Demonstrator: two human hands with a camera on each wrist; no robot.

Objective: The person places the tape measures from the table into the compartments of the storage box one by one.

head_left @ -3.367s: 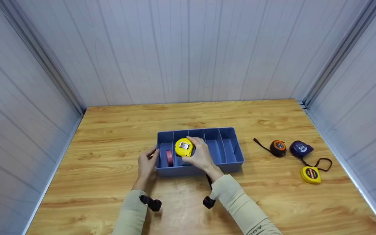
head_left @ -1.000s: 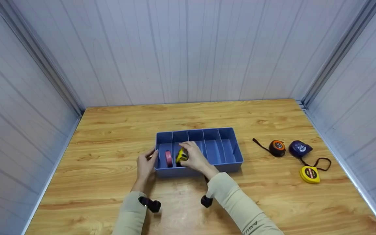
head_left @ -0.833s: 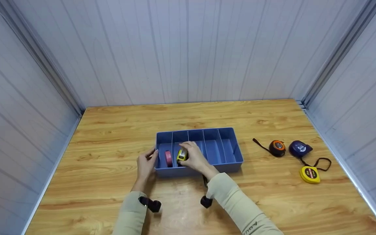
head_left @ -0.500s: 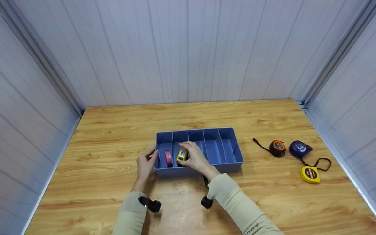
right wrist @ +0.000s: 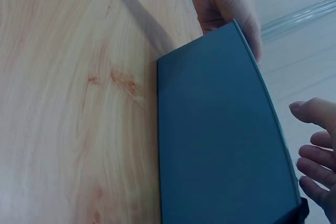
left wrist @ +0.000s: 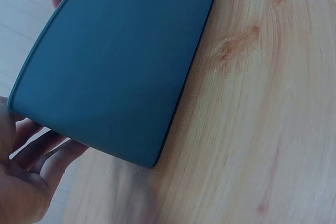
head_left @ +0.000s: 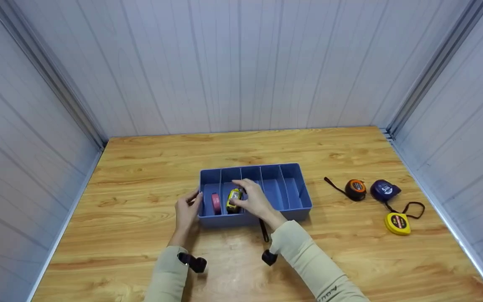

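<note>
A blue divided box (head_left: 255, 219) stands on the table. My left hand (head_left: 187, 213) grips its left end, thumb at the rim and fingers against the outer wall, as the left wrist view also shows. A pink tape measure (head_left: 216, 203) stands in the leftmost compartment. In the second one stands a yellow and black tape measure (head_left: 234, 200). Just right of it, over the box, is my right hand (head_left: 255, 200); its fingers are spread around nothing in the right wrist view. A black strap (head_left: 263, 230) hangs over the box's front wall below that hand.
To the right of the box lie an orange and black tape measure (head_left: 355, 190) with a strap, a dark blue one (head_left: 385, 191) and a yellow one (head_left: 397, 223) with a looped cord. Pale panel walls (head_left: 241, 63) enclose the wooden table (head_left: 141, 176) at the back and sides.
The yellow and black tape measure went from above the box down into the second compartment. My right hand has let go of it and drawn slightly right. The left hand stays put.
</note>
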